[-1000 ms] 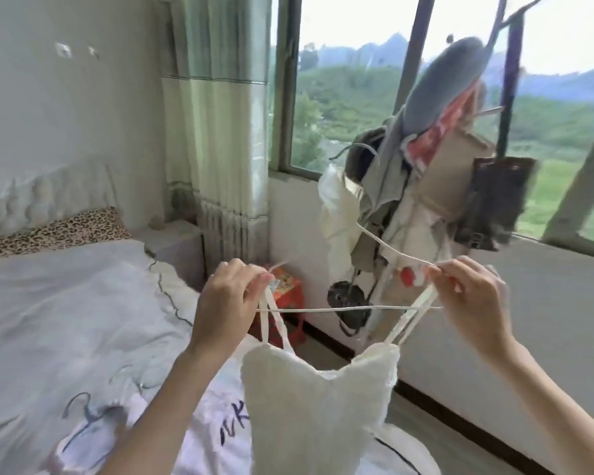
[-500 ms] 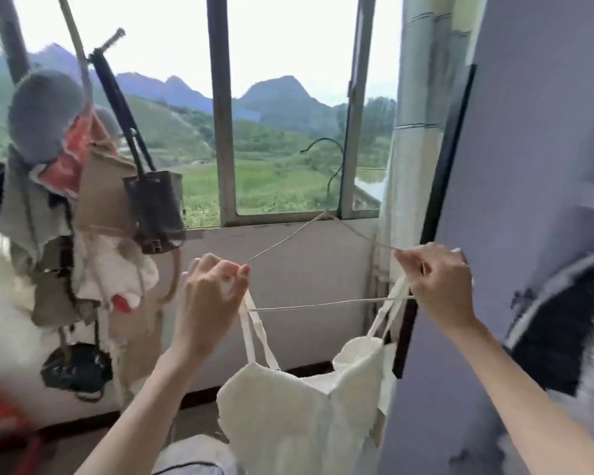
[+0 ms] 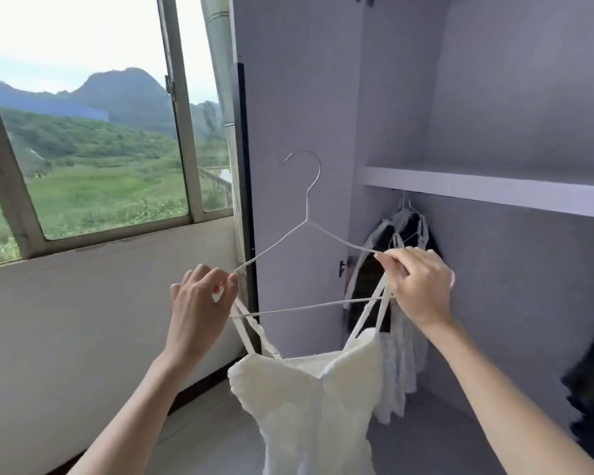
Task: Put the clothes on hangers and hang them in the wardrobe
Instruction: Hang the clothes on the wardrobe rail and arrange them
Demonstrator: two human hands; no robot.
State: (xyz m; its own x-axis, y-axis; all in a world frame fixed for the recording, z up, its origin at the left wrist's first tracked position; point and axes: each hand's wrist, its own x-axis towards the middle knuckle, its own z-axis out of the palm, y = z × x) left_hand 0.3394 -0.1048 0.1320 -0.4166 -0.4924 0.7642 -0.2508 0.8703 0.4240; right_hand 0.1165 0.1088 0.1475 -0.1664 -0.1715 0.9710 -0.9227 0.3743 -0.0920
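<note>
In the head view, we now face the open wardrobe [image 3: 494, 97]; a second ago the bed and a loaded coat stand filled the view, then the window, so we have turned from the bed side towards the hanging space. Our left hand [image 3: 199, 303] pinches the left end of the wire hanger [image 3: 306, 207] together with one strap, and our right hand [image 3: 415, 282] pinches the right end with the other strap. The white strappy top [image 3: 309, 399] hangs below and between both hands, as before. Beyond the right hand, under the shelf [image 3: 494, 190], dark and pale garments [image 3: 402, 234] already hang, probably from a rail we cannot clearly see. The dressing step looks finished; hooking the hanger there remains.
</note>
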